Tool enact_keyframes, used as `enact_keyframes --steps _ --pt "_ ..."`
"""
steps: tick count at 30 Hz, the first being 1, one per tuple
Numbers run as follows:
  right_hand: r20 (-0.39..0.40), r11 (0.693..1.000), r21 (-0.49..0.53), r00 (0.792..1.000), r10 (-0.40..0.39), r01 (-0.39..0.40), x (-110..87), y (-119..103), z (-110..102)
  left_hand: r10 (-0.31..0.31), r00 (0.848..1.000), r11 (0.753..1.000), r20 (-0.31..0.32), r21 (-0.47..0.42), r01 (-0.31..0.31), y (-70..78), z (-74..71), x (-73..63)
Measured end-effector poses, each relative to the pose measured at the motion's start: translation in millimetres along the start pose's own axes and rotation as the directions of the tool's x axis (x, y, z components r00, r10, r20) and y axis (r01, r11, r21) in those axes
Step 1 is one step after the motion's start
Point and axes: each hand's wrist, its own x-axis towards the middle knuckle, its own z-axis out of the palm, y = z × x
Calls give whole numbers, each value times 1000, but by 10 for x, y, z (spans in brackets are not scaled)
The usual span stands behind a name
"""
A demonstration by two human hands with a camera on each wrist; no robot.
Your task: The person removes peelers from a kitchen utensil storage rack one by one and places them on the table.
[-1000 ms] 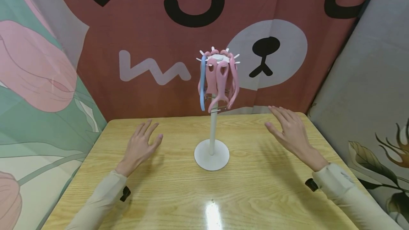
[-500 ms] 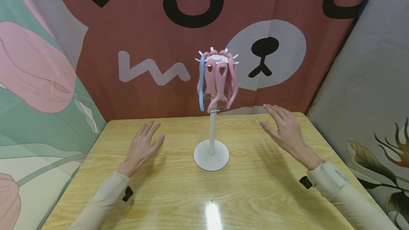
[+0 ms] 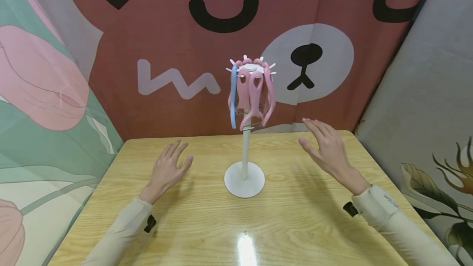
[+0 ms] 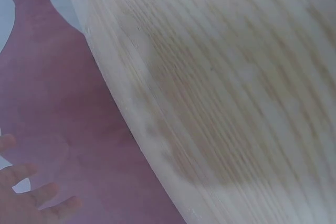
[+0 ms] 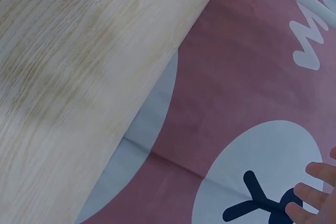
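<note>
In the head view a white stand rises from a round base at the middle of the table. Several pink forked plastic pieces and a blue one hang from the white prongs around its top. Thin metal rods show near their lower ends; I cannot tell their exact kind. My left hand is held over the table left of the stand, fingers spread, holding nothing. On the other side, my right hand hovers with fingers extended and thumb apart, also holding nothing. Neither hand touches the stand.
The wooden table ends at a reddish cloth printed with a bear. A leaf-patterned cloth hangs at the left, and a grey one at the right. Small black devices sit under both wrists.
Both hands have drifted slightly inward toward the stand, the right one a little more. The stand and its hanging pieces have stayed in place.
</note>
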Motion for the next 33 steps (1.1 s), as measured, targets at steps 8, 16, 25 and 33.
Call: enact_keyframes --steps 8,16,25,33 --pt "3 1000 8 1000 2 -2 20 -26 -7 17 1000 1000 23 -9 -17 14 17 11" --pt "7 1000 25 1000 11 -11 74 -67 -15 32 999 999 18 -34 -32 51 72 22" --pt "-13 999 53 1000 2 -1 161 -122 -42 57 998 997 -3 -58 -57 112 105 74" --pt "-12 996 85 1000 4 -3 222 -164 -46 80 997 995 -24 -62 -81 183 120 123"
